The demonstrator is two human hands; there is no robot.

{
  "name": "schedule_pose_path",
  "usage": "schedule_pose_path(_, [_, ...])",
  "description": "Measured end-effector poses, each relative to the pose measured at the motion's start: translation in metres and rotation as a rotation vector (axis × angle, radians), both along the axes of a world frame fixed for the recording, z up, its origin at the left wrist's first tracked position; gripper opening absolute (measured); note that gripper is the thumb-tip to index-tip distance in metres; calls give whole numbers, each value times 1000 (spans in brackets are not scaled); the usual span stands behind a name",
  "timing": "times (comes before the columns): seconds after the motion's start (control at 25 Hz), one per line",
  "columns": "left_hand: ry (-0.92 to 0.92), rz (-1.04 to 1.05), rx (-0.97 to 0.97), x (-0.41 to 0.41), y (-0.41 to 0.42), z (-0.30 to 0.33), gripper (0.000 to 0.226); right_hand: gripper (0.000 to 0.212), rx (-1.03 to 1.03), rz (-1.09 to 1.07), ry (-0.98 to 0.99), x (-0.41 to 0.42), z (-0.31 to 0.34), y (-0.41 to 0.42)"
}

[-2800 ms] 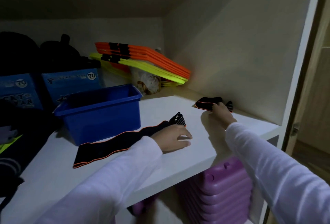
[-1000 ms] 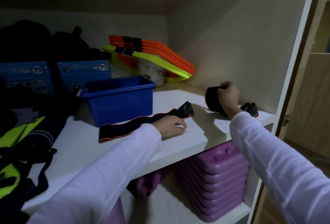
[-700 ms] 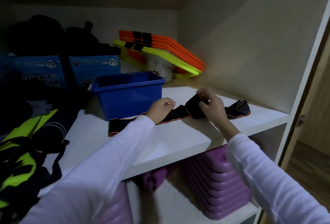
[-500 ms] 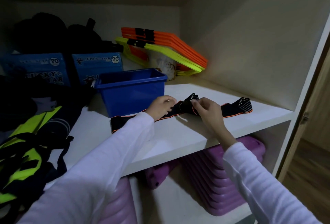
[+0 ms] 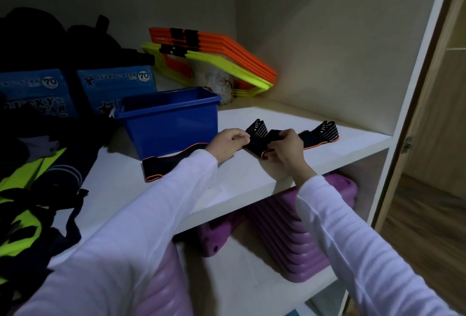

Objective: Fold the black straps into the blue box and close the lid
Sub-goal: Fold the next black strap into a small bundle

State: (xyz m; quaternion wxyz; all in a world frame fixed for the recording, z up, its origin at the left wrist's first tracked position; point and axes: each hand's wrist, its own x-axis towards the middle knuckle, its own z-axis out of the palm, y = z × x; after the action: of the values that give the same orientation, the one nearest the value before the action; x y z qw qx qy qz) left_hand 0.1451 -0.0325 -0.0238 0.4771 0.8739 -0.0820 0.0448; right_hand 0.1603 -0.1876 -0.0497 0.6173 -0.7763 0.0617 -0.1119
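black straps [image 5: 254,143] are lying end to end along the shelf [image 5: 252,174], both hands [image 5: 227,143] [image 5: 283,145] pinching them where they meet, box [image 5: 169,120] open at ten o'clock, nearer the left.

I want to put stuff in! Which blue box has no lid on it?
The plain blue box in front, beside the left hand. It is open on top; the two behind it are printed boxes marked 70.
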Motion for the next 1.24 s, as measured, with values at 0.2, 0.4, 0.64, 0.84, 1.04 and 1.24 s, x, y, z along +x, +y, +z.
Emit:
schedule_pose_path(0.2, [-43, 53, -100, -2, -1, 6, 32, 42, -402, -75, -352, -21, 5, 4])
schedule_pose_path(0.4, [234, 111, -536, -16, 22, 20, 65, 27, -540, 174, -569, -39, 2, 21])
schedule_pose_path(0.64, [453, 150, -529, -38, 67, 20, 11, 24, -507, 629, -419, -62, 8, 43])
schedule_pose_path(0.84, [428, 187, -203, -59, 100, 14, 34, 19, -714, 533, -354, -41, 8, 46])
schedule_pose_path(1.04, [423, 187, 26, -75, 122, 21, 43, 24, -979, 338, -150, -6, 10, 31])
schedule_pose_path(1.24, [450, 273, 172, -87, 142, 31, 41, 51, -1102, 100, -30, 7, 16, 7])
